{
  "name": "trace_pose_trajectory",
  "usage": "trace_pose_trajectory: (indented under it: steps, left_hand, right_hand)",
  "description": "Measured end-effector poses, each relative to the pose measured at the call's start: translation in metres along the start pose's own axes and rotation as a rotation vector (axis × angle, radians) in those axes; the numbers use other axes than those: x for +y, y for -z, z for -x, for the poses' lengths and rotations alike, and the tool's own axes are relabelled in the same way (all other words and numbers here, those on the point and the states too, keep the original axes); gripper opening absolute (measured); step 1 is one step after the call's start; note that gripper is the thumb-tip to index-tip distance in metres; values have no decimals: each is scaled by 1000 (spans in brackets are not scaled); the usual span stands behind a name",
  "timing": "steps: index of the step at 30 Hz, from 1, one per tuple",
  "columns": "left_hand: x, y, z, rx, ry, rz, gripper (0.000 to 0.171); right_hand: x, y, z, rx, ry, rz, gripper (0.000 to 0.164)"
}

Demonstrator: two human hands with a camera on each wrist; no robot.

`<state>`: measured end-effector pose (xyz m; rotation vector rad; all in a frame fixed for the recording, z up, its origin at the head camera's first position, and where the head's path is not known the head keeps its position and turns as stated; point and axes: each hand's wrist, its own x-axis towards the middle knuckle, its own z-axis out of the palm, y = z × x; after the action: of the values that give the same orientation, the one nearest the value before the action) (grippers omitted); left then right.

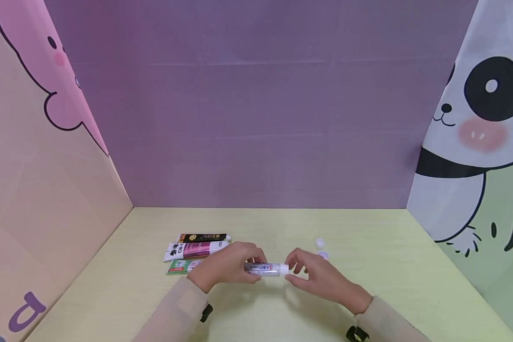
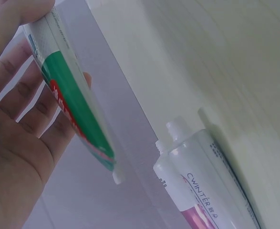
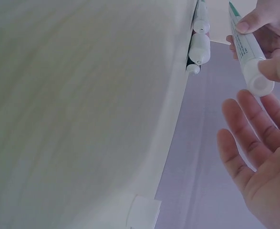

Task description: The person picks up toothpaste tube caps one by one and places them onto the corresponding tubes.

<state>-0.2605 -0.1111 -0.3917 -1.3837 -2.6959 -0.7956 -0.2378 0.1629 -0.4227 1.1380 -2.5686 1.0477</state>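
My left hand [image 1: 235,263] grips a white toothpaste tube [image 1: 262,270] between thumb and fingers. In the left wrist view the same tube [image 2: 70,100] shows a green and red end. My right hand [image 1: 320,275] is at the tube's white cap [image 1: 284,270], its thumb on one side and index finger on the other. From the right wrist view, the thumb lies on the cap [image 3: 260,86], while the other fingers [image 3: 244,124] spread loosely below it.
Left of the hands lie a black tube [image 1: 203,238], a white and pink tube [image 1: 196,249] and a green tube [image 1: 181,266], nozzles pointing right. Two round white caps [image 1: 320,243] [image 1: 323,255] lie behind the right hand. A purple wall [image 1: 269,118] stands behind the table [image 1: 367,237].
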Motion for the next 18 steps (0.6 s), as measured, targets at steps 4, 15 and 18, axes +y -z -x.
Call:
trace_pose_trajectory:
  steps: [4, 15, 18]
  left_hand:
    - [1, 1, 0, 1, 7, 5, 23]
    - [1, 0, -1, -7, 28, 6, 23]
    - [1, 0, -1, -10, 34, 8, 23]
  right_hand:
    - [0, 0, -1, -27, -42, -24, 12]
    - [-2, 0, -3, -85, -102, -82, 16]
    - [-1, 0, -3, -90, -115, -73, 16]
